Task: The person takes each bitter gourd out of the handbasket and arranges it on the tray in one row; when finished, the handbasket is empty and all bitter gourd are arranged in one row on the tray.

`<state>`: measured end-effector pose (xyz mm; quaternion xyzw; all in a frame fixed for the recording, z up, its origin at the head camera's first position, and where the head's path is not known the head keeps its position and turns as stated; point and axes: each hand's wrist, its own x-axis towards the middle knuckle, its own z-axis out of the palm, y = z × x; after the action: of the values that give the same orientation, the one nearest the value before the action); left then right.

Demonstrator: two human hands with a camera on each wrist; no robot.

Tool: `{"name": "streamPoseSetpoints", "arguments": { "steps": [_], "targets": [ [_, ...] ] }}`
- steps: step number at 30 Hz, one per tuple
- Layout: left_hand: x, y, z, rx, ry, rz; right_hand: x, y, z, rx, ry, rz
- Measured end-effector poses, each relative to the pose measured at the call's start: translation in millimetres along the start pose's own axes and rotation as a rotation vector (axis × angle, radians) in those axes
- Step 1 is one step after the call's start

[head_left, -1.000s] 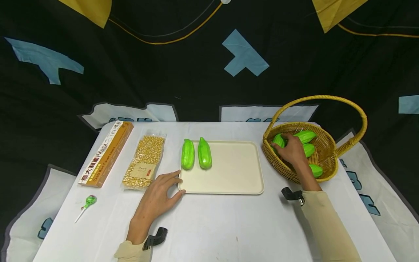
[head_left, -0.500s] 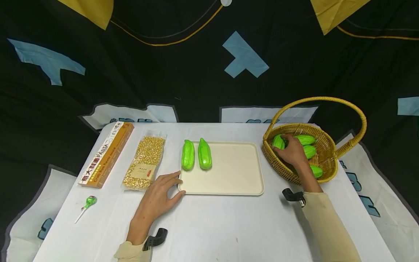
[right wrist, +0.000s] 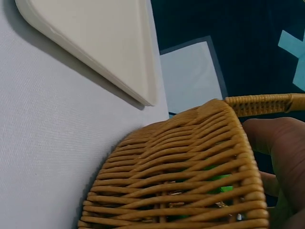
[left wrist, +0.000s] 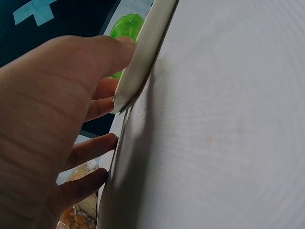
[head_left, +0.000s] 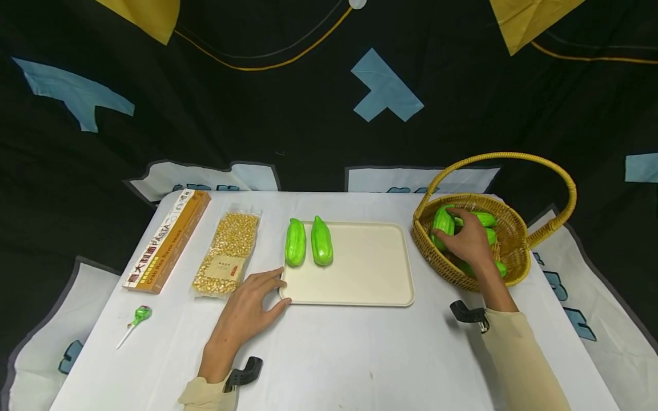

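My right hand (head_left: 466, 237) reaches into a wicker basket (head_left: 426, 257) with a tall handle and grips a ridged green fruit (head_left: 443, 224) between thumb and fingers. In the right wrist view, the woven wall (right wrist: 171, 176) mostly hides that fruit. Several more green fruits (head_left: 485, 219) lie in the basket. My left hand (head_left: 247, 311) rests at the near left corner of a cream tray (head_left: 370, 268), thumb at its front rim and fingertips along the left side. Two matching green fruits, one (head_left: 295, 242) at the left edge and one (head_left: 321, 242) beside it, lie on the tray.
Left of the tray lies a clear bag of corn kernels (head_left: 228, 240). Farther left is a pasta box (head_left: 167, 242), with a green-wrapped lollipop (head_left: 140, 317) in front of it. A white cloth (head_left: 349, 359) covers the table, and a black curtain (head_left: 308, 125) hangs behind.
My right hand has moved slightly to the right and up, lifting and shifting the green fruit with it. The left hand and the tray have stayed in place.
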<state>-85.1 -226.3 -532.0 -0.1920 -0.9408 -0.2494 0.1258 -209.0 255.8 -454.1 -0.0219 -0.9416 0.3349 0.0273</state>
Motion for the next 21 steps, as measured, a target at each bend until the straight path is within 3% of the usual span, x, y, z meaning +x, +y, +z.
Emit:
{"name": "streamPoseSetpoints", "arguments": {
  "steps": [9,21],
  "targets": [
    [-0.5,-0.2,0.7,-0.004,0.004,0.003,-13.9,-8.8,-12.1,0.059,0.043,-0.033],
    [-0.4,0.1,0.7,-0.002,0.004,0.001,-30.9,-21.0,-21.3,0.052,0.094,-0.07]
  ]
}}
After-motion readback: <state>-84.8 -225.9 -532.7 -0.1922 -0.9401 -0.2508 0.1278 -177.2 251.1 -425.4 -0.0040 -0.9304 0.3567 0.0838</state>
